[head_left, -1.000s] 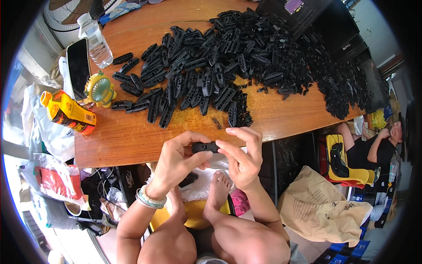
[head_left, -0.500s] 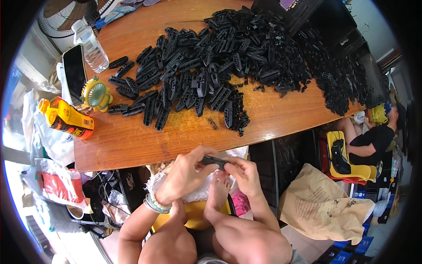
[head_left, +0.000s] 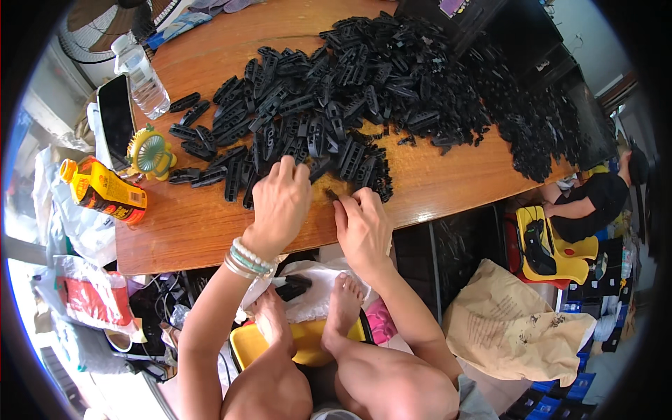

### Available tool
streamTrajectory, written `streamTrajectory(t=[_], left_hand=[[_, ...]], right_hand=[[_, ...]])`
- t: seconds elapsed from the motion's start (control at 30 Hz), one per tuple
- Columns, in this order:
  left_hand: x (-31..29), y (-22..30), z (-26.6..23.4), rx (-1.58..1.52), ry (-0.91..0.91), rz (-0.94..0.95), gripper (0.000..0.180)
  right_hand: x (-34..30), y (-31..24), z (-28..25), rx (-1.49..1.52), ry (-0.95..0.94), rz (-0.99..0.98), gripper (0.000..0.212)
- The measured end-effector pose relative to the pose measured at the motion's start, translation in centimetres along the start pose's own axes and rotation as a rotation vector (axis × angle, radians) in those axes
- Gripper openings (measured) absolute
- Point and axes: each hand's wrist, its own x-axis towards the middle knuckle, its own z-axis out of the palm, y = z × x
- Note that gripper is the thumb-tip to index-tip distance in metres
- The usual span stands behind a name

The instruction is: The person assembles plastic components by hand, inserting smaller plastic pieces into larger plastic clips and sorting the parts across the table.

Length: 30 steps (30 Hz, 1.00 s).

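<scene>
My left hand (head_left: 282, 206), with a beaded bracelet and bangles at the wrist, reaches over the near edge of a pile of black ribbed plastic parts (head_left: 280, 101). Its fingers are curled downward and their tips are hidden, so what they grip does not show. Lower and to the right, my right hand (head_left: 365, 227) hovers at the table with bent fingers, thumb apart from the index finger. Close to its thumb tip lies a small dark scrap (head_left: 331, 194). Elongated black parts (head_left: 292, 287) rest on white plastic sheeting (head_left: 318, 290) between my feet.
A yellow drink bottle (head_left: 108, 190), small yellow-green fan (head_left: 150, 154), phone (head_left: 116, 115) and clear water bottle (head_left: 143, 80) line the left of the wooden table (head_left: 189, 238). Finer black pieces (head_left: 535, 136) spread rightward. A brown paper bag (head_left: 514, 325) lies right; another person (head_left: 595, 206) sits beyond.
Both hands have moved up and forward from above my feet to the table and have separated. The black part they held together no longer shows in them; black parts now show on the sheeting.
</scene>
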Motion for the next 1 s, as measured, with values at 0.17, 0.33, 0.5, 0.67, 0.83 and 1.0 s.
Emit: streamTrajectory(t=[0.17, 0.33, 0.5, 0.67, 0.83, 1.0], left_hand=[[-2.1, 0.4, -1.0, -0.163, 0.021, 0.200, 0.018], [-1.9, 0.1, -0.5, -0.352, -0.014, -0.120, 0.022], [-1.7, 0.4, -1.6, -0.357, 0.101, 0.015, 0.022], [-3.7, 1.9, -3.9, -0.821, -0.161, -0.269, 0.024], [-4.2, 2.4, -5.6, -1.116, -0.320, -0.439, 0.024], [-4.5, 2.1, -5.9, -1.187, -0.353, -0.535, 0.021]], right_hand=[[-0.7, 0.1, 0.4, 0.082, 0.093, -0.023, 0.014], [-1.4, 0.5, 0.5, 0.190, 0.181, -0.044, 0.018], [-1.4, 0.2, -0.8, 0.529, 0.226, 0.068, 0.020], [-0.1, -0.9, -3.9, 0.610, 0.180, 0.027, 0.020], [0.1, -1.4, -4.3, 0.563, 0.145, -0.174, 0.026], [-0.3, -1.2, -3.9, 0.520, 0.143, -0.235, 0.026]])
